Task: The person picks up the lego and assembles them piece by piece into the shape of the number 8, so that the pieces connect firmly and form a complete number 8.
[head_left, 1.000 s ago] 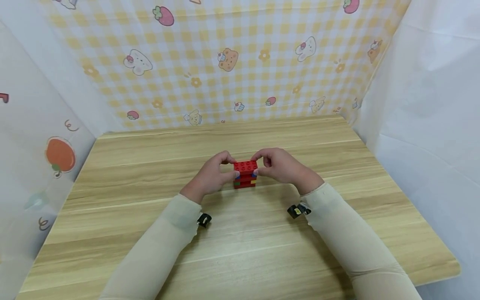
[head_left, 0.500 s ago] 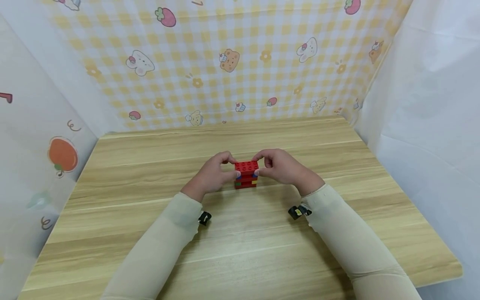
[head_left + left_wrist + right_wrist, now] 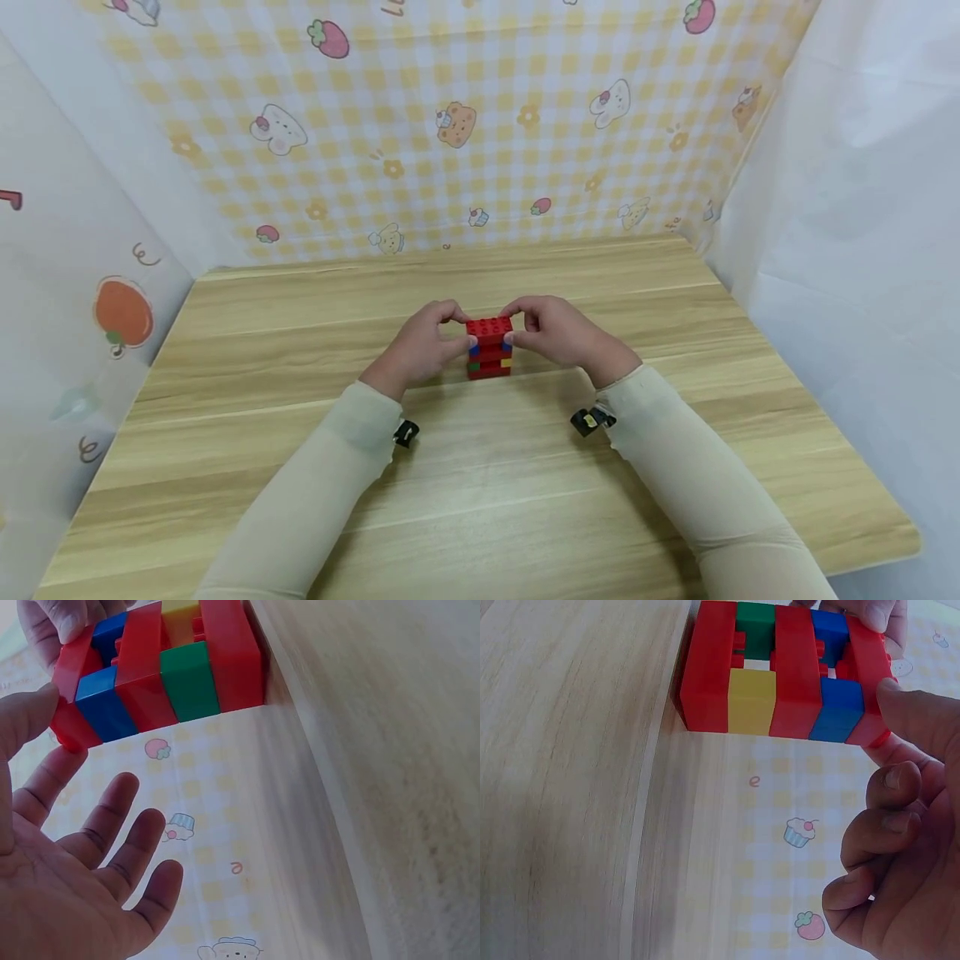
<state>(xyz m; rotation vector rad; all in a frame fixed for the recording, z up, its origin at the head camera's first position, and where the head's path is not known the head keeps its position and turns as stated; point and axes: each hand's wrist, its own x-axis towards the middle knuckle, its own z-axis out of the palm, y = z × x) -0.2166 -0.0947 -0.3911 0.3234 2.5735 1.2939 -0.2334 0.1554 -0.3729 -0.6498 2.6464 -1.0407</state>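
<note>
A small tower of toy building bricks (image 3: 490, 353) stands on the wooden table. Its bottom layer is a red brick (image 3: 709, 671), with a green brick (image 3: 189, 681) and a yellow brick (image 3: 751, 703) side by side above. Over those lie a middle red brick (image 3: 795, 671), two blue bricks (image 3: 836, 710) and a top red brick (image 3: 489, 326) with studs up. My left hand (image 3: 422, 343) pinches the top red brick's left end between thumb and index finger, other fingers spread. At its right end my right hand (image 3: 562, 333) pinches likewise, its other fingers curled in.
The wooden table (image 3: 480, 517) extends around the tower on all sides. A yellow checked cloth (image 3: 337, 150) hangs behind its back edge, with white sheets at left and right. A black strap piece (image 3: 592, 420) hangs from the right cuff.
Both hands and the top red brick sit slightly higher, and more of the blue bricks shows below the thumbs. The tower's base stays in place; the head view shifts a little.
</note>
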